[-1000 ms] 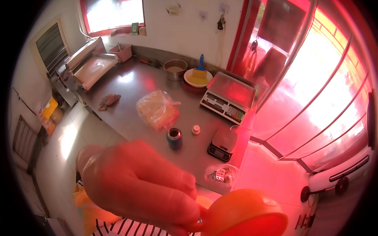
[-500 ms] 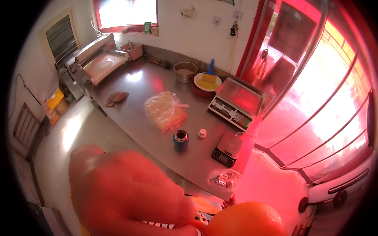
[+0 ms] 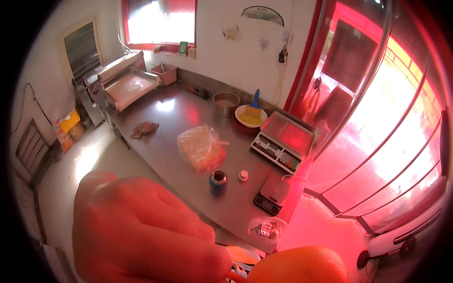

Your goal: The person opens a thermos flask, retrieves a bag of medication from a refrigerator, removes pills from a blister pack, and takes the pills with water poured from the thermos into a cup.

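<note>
My left hand (image 3: 141, 226) fills the lower left, close to the camera, with its back towards me. Its fingers are curled and pressed together, pointing right. Beside the fingertips is a smooth, rounded orange thing (image 3: 299, 266) whose narrow end runs under them; I cannot tell its kind or whether the hand grips it. Patterned cloth (image 3: 241, 254) shows between them. My right hand does not show. Beyond, on the steel table (image 3: 165, 127), stand an uncapped blue flask (image 3: 218, 184), a small white cap (image 3: 243, 175) and a clear plastic bag (image 3: 202, 147) with yellowish contents.
Two scales, a larger one (image 3: 283, 144) and a smaller one (image 3: 273, 193), stand along the right side. A bag of small items (image 3: 266, 229) lies at the near corner. At the back are a pot (image 3: 225, 103), a bowl with a brush (image 3: 252, 113) and a roller machine (image 3: 130, 87).
The view has tilted up a little, so the table and its things sit lower in the picture. My left hand appears slightly further left and down, still curled.
</note>
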### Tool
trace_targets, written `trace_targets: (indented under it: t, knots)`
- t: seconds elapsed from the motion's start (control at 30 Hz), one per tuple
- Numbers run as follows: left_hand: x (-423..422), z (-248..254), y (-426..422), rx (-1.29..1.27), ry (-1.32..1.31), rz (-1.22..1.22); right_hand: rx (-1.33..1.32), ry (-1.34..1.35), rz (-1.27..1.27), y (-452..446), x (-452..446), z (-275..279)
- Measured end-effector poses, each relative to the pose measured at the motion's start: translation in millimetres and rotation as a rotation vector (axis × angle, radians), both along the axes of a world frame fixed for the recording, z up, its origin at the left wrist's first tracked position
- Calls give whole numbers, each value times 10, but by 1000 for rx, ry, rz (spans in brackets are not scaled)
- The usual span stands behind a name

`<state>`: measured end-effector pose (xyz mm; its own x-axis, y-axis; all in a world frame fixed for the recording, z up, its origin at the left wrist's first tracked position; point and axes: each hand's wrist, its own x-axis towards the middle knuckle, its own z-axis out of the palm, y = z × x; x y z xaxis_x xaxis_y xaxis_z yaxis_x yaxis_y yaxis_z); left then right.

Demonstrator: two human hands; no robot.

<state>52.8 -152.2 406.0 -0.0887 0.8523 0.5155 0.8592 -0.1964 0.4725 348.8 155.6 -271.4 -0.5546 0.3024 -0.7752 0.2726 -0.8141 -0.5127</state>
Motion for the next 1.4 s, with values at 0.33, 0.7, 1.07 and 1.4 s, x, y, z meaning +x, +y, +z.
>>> trace_targets:
  t: [0.33,0.7,1.07,1.4]
  knots:
    - [-203,174,167,509,356,-457,244,-61,-366,1112,445,-945]
    - [-81,305,-17,635,316,-352,490,254,-424,1294,-1051,1377]
    - [-509,-429,240,44,-143,-424,481,1268,74,-110,-1795,3977]
    - [-558,-3069,503,-199,-805,145,-146,949,251,-893,-2337,3213]
